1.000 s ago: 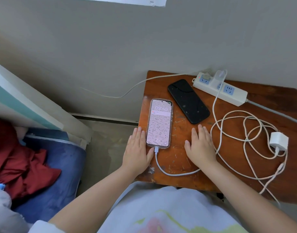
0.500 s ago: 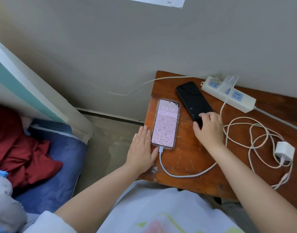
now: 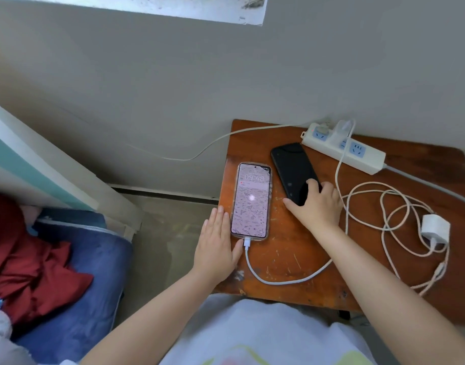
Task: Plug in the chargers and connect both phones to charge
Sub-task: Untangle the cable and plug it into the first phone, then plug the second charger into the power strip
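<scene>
A pink-screened lit phone [image 3: 251,201] lies on the small wooden table [image 3: 292,256], with a white cable [image 3: 278,281] plugged into its near end. That cable runs right and up to a charger [image 3: 343,127] seated in the white power strip [image 3: 357,154]. My left hand [image 3: 217,246] rests flat and open at the table's left edge, beside the lit phone. A black phone [image 3: 292,164], screen dark, lies to the right of it. My right hand [image 3: 318,206] grips its near end, thumb at the near corner. A loose white charger brick [image 3: 435,227] with coiled cable [image 3: 384,214] lies unplugged at the right.
The table stands against a grey wall [image 3: 226,75]. A grey cord [image 3: 200,151] leaves the power strip and hangs off the table's back left corner. A bed with blue bedding [image 3: 81,272] and red cloth [image 3: 28,264] sits to the left across a bare floor gap.
My right hand lifted off the table, reached back to the black phone and closed on its near end. The left hand stayed beside the lit phone. The camera tilted slightly.
</scene>
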A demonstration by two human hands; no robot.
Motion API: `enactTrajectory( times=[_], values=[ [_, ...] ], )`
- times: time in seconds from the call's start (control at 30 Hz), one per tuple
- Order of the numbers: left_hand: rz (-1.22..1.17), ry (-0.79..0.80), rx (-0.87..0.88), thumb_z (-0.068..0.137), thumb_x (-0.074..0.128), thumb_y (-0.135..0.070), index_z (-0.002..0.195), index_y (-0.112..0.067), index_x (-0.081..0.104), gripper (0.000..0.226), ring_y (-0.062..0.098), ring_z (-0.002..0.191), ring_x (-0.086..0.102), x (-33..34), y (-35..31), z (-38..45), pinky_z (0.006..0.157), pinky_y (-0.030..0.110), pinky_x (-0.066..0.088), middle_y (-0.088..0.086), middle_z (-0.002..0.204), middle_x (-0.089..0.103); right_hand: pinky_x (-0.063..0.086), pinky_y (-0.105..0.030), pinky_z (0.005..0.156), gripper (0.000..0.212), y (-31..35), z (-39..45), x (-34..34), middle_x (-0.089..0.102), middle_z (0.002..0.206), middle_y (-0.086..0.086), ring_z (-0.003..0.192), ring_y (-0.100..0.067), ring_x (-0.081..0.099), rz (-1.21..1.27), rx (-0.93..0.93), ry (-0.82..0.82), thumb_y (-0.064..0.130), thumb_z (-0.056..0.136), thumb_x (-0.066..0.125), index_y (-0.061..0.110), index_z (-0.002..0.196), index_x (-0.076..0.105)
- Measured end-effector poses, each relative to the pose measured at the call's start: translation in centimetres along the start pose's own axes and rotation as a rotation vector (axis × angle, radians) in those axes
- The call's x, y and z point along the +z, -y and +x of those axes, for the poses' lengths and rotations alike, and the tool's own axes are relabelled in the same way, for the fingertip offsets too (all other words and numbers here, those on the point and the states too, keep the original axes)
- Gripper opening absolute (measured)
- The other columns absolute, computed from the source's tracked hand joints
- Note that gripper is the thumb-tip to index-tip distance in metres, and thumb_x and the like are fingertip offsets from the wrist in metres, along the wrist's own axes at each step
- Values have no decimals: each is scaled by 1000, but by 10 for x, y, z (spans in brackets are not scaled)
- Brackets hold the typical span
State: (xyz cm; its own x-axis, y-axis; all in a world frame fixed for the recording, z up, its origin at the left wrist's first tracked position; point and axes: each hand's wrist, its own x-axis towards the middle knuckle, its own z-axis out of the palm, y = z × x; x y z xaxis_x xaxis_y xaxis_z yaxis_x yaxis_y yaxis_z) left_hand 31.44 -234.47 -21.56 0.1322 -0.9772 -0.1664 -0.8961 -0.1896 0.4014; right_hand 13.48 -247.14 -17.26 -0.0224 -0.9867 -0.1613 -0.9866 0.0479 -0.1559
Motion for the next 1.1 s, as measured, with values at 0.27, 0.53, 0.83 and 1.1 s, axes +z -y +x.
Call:
enactTrajectory(
  times=[0.27,0.53,0.83,1.1],
  values=[
    [40,38,24,88,19,-59,143,-12,3,74,20,141,-4,-3,1,2,108,30,-9,7,155,3,35,-46,99,72,-8,-21,3,42,134,-20,122,-36,39,-13,35,16,62,80,49,15,132,34],
    [-70,-215,480,81,53,-18,119,5,52,44,41,116,49,-19,-62,3,107,41,20,23,122,58,43,-39,99,38,-85,-58,-27,53,130,-18,122,-30,47,252,-80,-75,21,88,57,3,122,53],
    [41,72,345,95,29,-40,143,-15,6,58,9,134,-16,43,-132,17,108,28,-12,3,155,4,47,-43,86,47,-192,-42,-62,59,115,-23,107,-40,52,50,326,-83,35,84,61,1,115,53],
    [155,47,312,93,31,-43,143,-14,7,62,10,131,-17,50,-135,16,109,31,-9,5,154,8,49,-44,85,59,-210,-5,-55,51,122,-24,109,-38,52,73,518,-50,45,87,53,0,123,40]
  ],
)
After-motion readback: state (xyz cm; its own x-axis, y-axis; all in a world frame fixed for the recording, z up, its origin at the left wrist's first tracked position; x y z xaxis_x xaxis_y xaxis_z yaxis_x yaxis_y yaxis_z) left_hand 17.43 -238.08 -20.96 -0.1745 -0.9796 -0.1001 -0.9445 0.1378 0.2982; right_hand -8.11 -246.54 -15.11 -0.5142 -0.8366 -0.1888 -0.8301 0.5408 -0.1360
